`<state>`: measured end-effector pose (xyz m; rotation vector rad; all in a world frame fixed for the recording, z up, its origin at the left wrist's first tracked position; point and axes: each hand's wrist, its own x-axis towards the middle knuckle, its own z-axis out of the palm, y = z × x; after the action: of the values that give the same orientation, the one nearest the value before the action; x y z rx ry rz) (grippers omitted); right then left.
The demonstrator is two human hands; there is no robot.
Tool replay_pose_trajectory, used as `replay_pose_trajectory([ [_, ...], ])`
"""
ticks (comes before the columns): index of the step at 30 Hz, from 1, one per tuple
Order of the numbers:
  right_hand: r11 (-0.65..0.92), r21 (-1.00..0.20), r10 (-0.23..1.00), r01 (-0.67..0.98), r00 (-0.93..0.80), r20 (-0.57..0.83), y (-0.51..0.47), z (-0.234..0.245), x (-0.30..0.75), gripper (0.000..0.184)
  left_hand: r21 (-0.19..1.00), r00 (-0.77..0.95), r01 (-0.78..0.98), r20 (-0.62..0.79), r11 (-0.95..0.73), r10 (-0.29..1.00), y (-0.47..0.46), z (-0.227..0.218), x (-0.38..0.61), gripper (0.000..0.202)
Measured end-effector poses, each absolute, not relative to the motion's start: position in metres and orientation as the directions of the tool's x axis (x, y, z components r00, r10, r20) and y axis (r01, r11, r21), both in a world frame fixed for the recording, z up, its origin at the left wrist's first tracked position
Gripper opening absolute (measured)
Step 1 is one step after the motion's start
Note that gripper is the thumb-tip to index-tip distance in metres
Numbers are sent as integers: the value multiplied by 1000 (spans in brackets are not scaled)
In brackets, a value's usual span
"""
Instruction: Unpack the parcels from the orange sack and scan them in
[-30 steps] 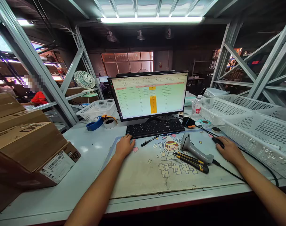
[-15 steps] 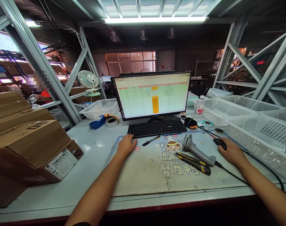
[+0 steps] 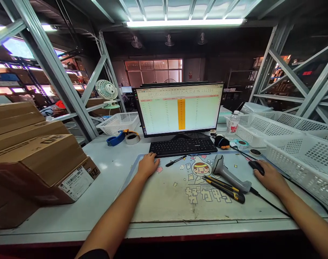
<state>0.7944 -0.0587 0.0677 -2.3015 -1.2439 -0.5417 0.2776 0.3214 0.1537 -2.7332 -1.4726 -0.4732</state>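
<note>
My left hand [image 3: 148, 165] lies at the lower left corner of the black keyboard [image 3: 182, 145], fingertips on its edge and holding nothing. My right hand [image 3: 270, 176] is wrapped over a black computer mouse [image 3: 256, 167] at the mat's right side. On the monitor [image 3: 180, 111] is a spreadsheet with one orange column. Between my hands, a grey barcode scanner [image 3: 231, 177] lies on the cartoon-printed desk mat [image 3: 164, 205]. Touching or close beside it is a yellow and black utility knife [image 3: 225, 189]. A black marker [image 3: 176, 160] rests just below the keyboard.
Cardboard boxes [image 3: 45, 158] are stacked at the left. A blue tape dispenser [image 3: 116, 139] and a tape roll [image 3: 132, 138] sit left of the monitor. White plastic baskets [image 3: 304, 154] line the right side, near a bottle [image 3: 233, 124]. A small fan [image 3: 106, 90] stands behind.
The spreadsheet on the monitor now shows different content, with the orange column running higher. The camera has turned slightly left. Both hands keep their places.
</note>
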Motion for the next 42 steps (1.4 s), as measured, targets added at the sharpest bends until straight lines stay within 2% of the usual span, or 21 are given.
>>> replay_pose_trajectory([
  [13, -461, -233, 662, 856, 507, 553, -59, 69, 793, 59, 140, 527, 799, 307, -585, 793, 326, 151, 278, 56],
  [23, -470, -278, 633, 838, 540, 555, -58, 79, 782, 52, 185, 541, 787, 254, -589, 802, 330, 147, 277, 65],
  [35, -483, -260, 634, 836, 538, 555, -58, 75, 785, 59, 201, 550, 778, 239, -595, 801, 337, 138, 277, 72],
  [39, -485, -286, 581, 826, 549, 601, -58, 96, 781, 66, 204, 550, 779, 233, -593, 802, 337, 136, 276, 73],
  [42, -437, -274, 588, 857, 503, 634, -41, 133, 771, 62, 200, 553, 780, 221, -592, 803, 336, 137, 276, 74],
])
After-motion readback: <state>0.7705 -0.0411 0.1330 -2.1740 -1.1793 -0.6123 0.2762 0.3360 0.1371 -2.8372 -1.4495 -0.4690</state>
